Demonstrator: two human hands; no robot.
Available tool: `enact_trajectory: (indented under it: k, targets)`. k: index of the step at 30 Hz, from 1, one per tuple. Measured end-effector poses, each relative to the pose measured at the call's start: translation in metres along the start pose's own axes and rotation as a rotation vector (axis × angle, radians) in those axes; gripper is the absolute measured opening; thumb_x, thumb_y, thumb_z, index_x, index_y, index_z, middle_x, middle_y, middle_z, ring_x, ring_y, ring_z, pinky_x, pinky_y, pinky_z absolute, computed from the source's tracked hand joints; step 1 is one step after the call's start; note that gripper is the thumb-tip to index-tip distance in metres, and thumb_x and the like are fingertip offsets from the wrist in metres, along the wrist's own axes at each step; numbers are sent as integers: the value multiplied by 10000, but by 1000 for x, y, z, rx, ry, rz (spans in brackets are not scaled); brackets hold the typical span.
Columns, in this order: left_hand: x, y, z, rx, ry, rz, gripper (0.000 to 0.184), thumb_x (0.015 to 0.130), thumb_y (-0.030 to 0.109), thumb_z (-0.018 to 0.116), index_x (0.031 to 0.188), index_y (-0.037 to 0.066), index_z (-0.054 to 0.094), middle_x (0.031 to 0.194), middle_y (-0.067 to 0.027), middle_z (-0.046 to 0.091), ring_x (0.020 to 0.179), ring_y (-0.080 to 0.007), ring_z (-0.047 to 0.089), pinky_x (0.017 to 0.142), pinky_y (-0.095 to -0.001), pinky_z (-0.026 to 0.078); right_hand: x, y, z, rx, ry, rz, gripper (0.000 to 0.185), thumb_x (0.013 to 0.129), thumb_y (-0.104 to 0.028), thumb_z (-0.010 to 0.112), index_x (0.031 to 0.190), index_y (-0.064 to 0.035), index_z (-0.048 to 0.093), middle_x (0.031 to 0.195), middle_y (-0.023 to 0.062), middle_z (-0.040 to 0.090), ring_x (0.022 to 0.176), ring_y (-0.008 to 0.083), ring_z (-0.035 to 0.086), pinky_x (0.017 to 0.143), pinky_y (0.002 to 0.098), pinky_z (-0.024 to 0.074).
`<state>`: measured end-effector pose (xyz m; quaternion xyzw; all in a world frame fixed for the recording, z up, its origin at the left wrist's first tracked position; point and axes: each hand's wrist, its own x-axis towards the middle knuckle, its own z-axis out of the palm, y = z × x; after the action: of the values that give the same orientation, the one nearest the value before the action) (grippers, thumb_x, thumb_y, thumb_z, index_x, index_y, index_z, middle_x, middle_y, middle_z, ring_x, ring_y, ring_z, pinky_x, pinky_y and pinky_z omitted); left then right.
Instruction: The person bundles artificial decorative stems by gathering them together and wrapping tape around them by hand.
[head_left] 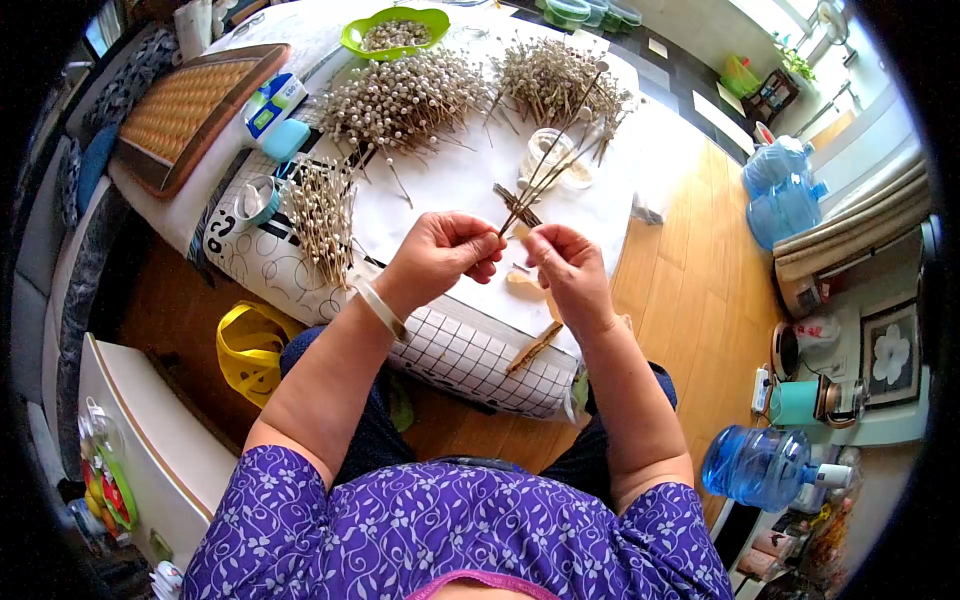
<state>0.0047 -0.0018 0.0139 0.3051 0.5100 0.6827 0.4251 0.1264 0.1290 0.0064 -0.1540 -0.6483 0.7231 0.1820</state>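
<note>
My left hand point(450, 252) pinches the lower ends of a few thin dried stems point(545, 178), which slant up and to the right with small heads at their tips. Close beside it, my right hand point(568, 262) has its thumb and fingertips pressed together; what is between them, if anything, is too small to make out. Just beyond the hands lie short brown twigs point(518, 203) and a clear round tub point(570, 172). Heaps of dried stems with pale round heads point(400, 100) cover the far side, with another bunch point(320, 215) at the left.
A green bowl point(441, 27) of small round heads stands at the back. Left are a tape roll point(262, 200), a tissue pack point(272, 104) and a beaded mat point(200, 115). A brown strip point(535, 347) lies at the near table edge. Water jugs point(755, 468) stand right.
</note>
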Motion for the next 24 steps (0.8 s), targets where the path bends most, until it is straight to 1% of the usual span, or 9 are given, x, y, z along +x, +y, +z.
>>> enact_trajectory:
  k: [2,3,5,8,12,14,16,19,24]
  targets:
    - [1,-3,4,42,8,5,116,817,109,567,819,0,607,696,-52,601,559,-103,562,522,-227,488,2,4,3,124,185,-75,91,831,-111,551,848,-23,568,621,-21,514,470,29,417,406,167,331]
    - [2,-4,5,75,22,11,120,818,110,567,817,-2,608,683,-45,596,548,-96,555,516,-221,486,2,5,5,123,183,-73,91,831,-111,551,848,-23,568,621,-21,514,470,29,417,406,167,331]
    - [3,-5,6,107,38,20,124,819,111,566,815,-5,610,670,-39,590,536,-89,548,511,-216,483,2,5,7,169,156,-55,109,828,-116,552,839,-13,583,650,-33,521,519,21,413,439,165,327]
    - [4,-6,6,139,51,34,120,820,105,563,821,-7,609,662,-35,585,532,-83,541,508,-216,483,1,3,10,168,114,-29,113,828,-118,551,841,-11,583,651,-37,512,506,15,402,435,160,315]
    - [3,-5,7,163,77,31,113,814,97,568,817,-10,607,660,-35,583,534,-82,540,502,-214,480,1,0,17,185,134,-33,108,829,-114,549,839,-13,583,637,-44,502,490,10,392,420,159,300]
    - [3,-3,7,175,84,36,113,812,97,571,817,-11,606,660,-36,582,535,-82,539,499,-214,479,0,-1,19,198,108,-45,103,827,-114,552,843,-17,585,636,-46,501,482,11,393,412,158,293]
    - [3,-2,8,181,75,37,124,811,83,565,812,-33,607,642,-31,574,526,-65,530,487,-192,461,1,2,20,217,102,-38,100,827,-113,553,844,-20,586,634,-46,502,483,10,395,410,156,292]
    - [3,-3,5,214,89,20,114,808,92,576,825,-17,604,665,-38,583,536,-83,539,498,-214,478,0,1,19,227,106,-41,94,824,-111,558,845,-25,589,631,-47,503,482,9,397,410,154,291]
    - [4,-4,7,204,114,47,115,800,79,583,861,-17,601,679,-42,589,545,-80,539,507,-212,479,1,2,18,228,111,-39,90,818,-108,568,848,-27,592,628,-48,510,480,8,396,411,154,294]
